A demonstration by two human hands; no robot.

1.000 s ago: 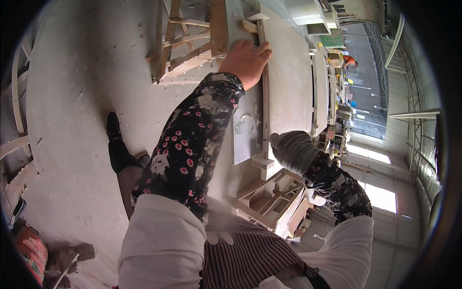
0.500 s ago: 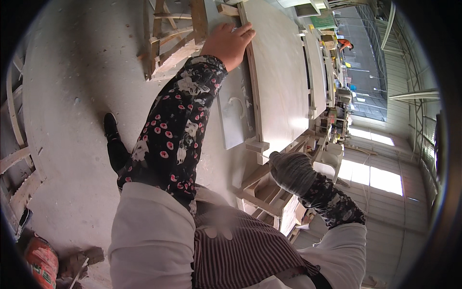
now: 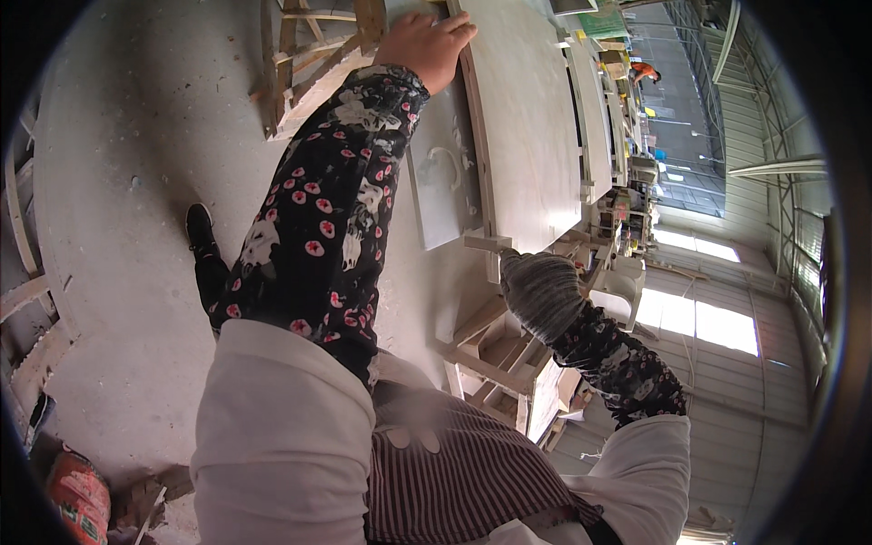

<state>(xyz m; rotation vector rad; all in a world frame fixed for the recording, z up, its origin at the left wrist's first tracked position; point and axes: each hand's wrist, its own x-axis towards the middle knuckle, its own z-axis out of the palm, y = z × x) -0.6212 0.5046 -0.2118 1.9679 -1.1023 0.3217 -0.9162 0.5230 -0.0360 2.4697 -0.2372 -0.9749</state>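
A long pale slab (image 3: 531, 136) with a faint marbled surface lies at the upper middle, a narrow strip running along its left edge. My left hand (image 3: 425, 47), bare, rests on that edge near the far end, fingers stretched out over it. My right hand (image 3: 543, 289), in a grey knitted glove, is closed beside the slab's near corner. Whatever its fingers hold is hidden by the glove. Close to those fingers, a small wooden block (image 3: 488, 242) juts from under the corner. Lower down, left of the slab, is a grey panel (image 3: 438, 213) with a pale curved mark.
Wooden trestles (image 3: 318, 68) stand at the upper left, and a timber frame (image 3: 490, 363) is below my right hand. A red sack (image 3: 80, 495) sits at the lower left. More slabs (image 3: 590, 118) extend rightward. A person in orange (image 3: 645, 71) bends over far off.
The slab and both hands sit higher in the picture. My right hand has come closer to the slab's near corner; my left hand stays on its edge.
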